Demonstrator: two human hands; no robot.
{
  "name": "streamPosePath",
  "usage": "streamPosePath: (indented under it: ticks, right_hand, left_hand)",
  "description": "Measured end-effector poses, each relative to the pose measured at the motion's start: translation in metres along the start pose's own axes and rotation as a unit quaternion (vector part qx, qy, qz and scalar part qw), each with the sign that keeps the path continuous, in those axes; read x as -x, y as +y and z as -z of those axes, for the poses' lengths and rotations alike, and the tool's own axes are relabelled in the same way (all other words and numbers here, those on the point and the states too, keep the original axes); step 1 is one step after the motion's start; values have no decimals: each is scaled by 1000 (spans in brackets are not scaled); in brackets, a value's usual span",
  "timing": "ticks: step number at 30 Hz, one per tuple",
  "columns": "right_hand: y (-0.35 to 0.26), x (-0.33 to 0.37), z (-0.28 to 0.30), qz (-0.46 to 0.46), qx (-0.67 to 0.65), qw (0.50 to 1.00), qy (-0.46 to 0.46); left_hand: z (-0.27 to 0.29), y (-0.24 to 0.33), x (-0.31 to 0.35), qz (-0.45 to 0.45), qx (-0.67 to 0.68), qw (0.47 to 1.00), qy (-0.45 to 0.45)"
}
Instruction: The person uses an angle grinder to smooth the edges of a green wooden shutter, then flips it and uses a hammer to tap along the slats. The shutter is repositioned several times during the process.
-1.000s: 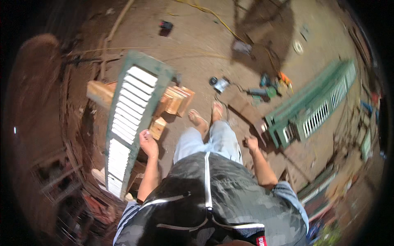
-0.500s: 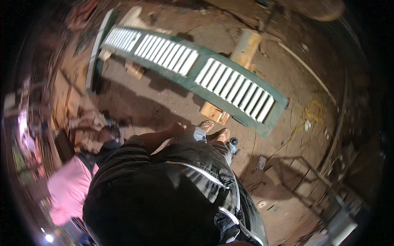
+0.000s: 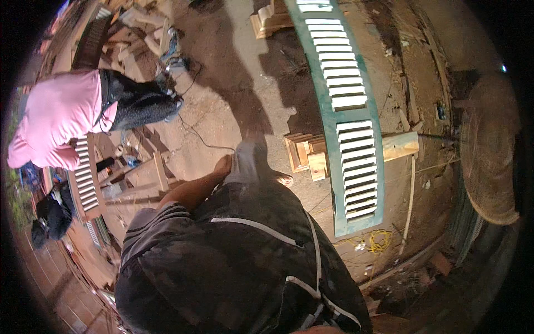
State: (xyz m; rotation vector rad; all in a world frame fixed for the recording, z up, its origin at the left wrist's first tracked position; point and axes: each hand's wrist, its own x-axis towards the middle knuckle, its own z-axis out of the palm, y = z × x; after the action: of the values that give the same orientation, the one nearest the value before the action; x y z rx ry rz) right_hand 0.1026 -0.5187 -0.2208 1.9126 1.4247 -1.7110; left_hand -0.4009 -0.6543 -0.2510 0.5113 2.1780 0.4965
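Note:
My left hand [image 3: 224, 165] hangs low beside my grey trouser leg [image 3: 248, 158], at the end of a bent bare forearm. Its fingers are too small and shaded to make out, and nothing shows plainly in it. A sliver of skin shows at the bottom edge, but my right hand cannot be made out. To the right of my legs stretches a long green louvred shutter [image 3: 332, 119] with pale slats. It is propped on wooden blocks [image 3: 298, 151] and a plank [image 3: 401, 146]. Neither hand is seen touching it.
At the left a person in a pink shirt [image 3: 58, 114] bends over a brown louvred panel [image 3: 88, 178]. Wood scraps [image 3: 161, 172] and a dark cable [image 3: 206, 143] lie between us. A yellow cord [image 3: 380, 241] coils beyond the shutter's near end; a round woven piece [image 3: 492, 161] stands far right.
My view has turned left, so the shutter now runs lengthwise on my right. The pink-shirted person shows more fully. A small grey and black object by my leg is out of sight.

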Motion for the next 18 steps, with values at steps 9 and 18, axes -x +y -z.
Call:
streamPosePath:
  ticks: [9,18]
  right_hand:
    - [-308,-62,-83,80,89,985,-121]
    - [-455,-294,-230,-79,-86,991,-65]
  left_hand:
    - [108,22,-107,136,79,986,57]
    - [147,2,-321,-142,-116,968,-171]
